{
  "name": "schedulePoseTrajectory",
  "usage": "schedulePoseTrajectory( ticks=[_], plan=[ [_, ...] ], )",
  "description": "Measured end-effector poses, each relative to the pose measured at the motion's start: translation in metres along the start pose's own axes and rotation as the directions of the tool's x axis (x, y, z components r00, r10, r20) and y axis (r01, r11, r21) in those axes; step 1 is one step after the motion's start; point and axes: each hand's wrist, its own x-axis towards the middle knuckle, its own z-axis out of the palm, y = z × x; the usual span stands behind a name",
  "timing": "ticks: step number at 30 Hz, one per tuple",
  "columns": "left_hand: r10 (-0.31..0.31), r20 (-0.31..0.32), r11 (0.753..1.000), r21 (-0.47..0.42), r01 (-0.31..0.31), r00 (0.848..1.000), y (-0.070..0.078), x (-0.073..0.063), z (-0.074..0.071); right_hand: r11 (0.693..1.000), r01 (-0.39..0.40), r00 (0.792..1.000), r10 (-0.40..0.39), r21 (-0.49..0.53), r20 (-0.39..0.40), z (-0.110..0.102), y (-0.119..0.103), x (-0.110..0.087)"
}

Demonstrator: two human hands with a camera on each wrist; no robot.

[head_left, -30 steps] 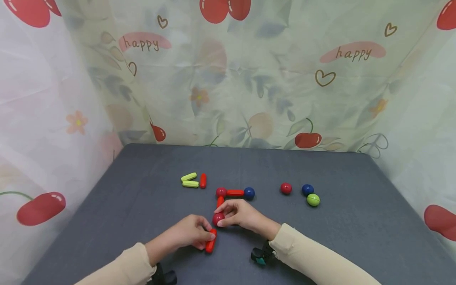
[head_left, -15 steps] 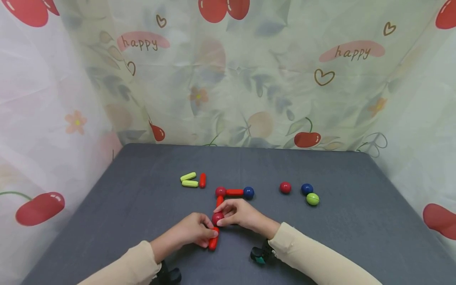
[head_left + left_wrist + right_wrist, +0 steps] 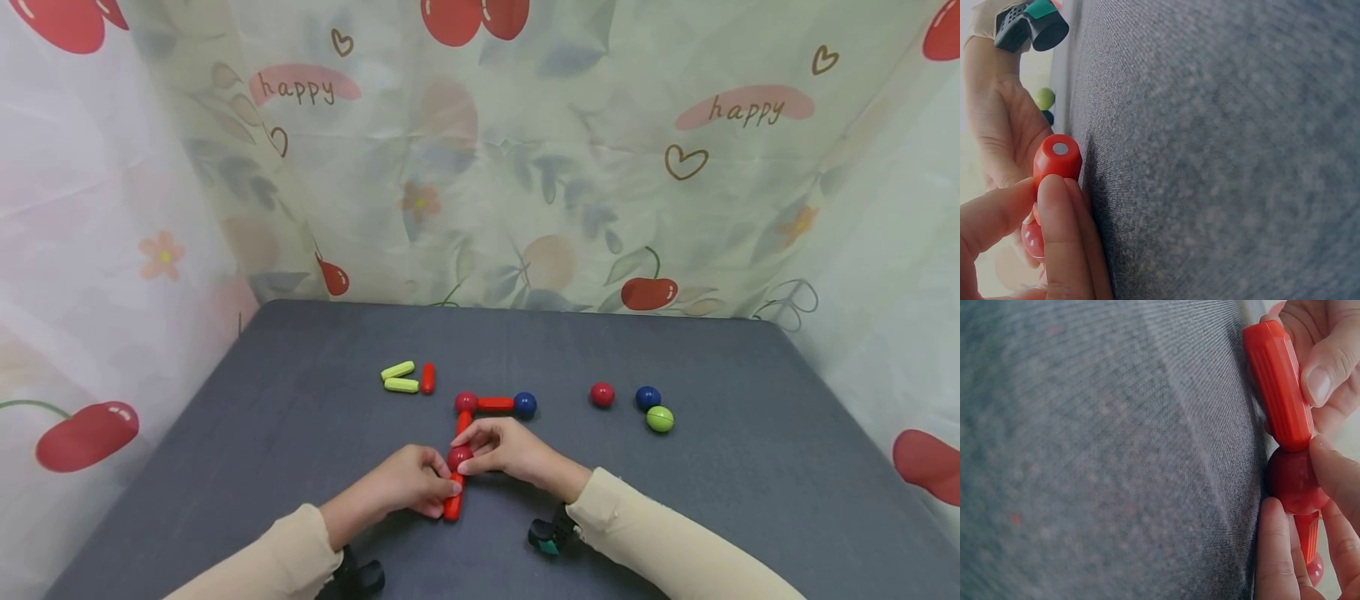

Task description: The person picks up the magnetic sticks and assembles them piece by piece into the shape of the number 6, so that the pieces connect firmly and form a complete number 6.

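Note:
My left hand (image 3: pixel 412 483) pinches a red magnetic rod (image 3: pixel 1279 384) between thumb and fingers. In the left wrist view a round silver spot shows on that rod's free end. Its other end meets a dark red ball (image 3: pixel 1297 481), which my right hand (image 3: pixel 513 454) holds between thumb and fingertips. Beyond this ball, a second red rod (image 3: pixel 464 421), partly covered by my right fingers, leads to another red ball (image 3: pixel 466 403). From there a third red rod (image 3: pixel 496 404) runs right to a blue ball (image 3: pixel 525 406). The joined pieces lie on the dark grey table.
Two yellow-green rods (image 3: pixel 401 386) and a loose red rod (image 3: pixel 428 378) lie at the back left of the grey table (image 3: pixel 300 400). Toward the right are a loose red ball (image 3: pixel 602 395), a blue ball (image 3: pixel 648 398) and a green ball (image 3: pixel 660 419). A printed curtain (image 3: pixel 495 167) stands behind.
My left hand has moved the red rod up and slightly right, closing the gap to the ball. My right hand stays in place on the ball.

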Motion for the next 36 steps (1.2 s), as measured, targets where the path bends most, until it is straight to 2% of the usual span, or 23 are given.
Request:
schedulePoseTrajectory(
  ticks=[9,17,24,29,36],
  plan=[
    [-0.01,0.008,1.0,0.0,0.01,1.0,-0.0002,0.001,-0.0009,1.0,-0.004,1.0,0.004,0.005,0.004,-0.0006,0.0003,0.0002],
    [0.008,0.009,1.0,-0.016,-0.008,1.0,-0.0023,0.0021,-0.001,1.0,-0.003,1.0,0.003,0.016,0.003,-0.0008,0.0004,0.0008],
    [0.0,0.001,1.0,0.014,0.0,1.0,-0.0028,0.0028,-0.001,1.0,-0.007,1.0,0.007,0.002,0.004,-0.0004,-0.0001,0.0004],
    [0.021,0.001,1.0,0.005,-0.021,1.0,-0.003,0.0018,-0.0008,1.0,0.024,1.0,-0.023,-0.011,0.014,-0.0008,-0.0014,-0.0008],
    [0.033,0.012,0.999,-0.006,-0.033,0.999,-0.0042,0.0003,-0.0022,1.0,-0.003,1.0,0.003,-0.027,0.018,-0.0007,-0.0071,-0.0046]
  ],
)
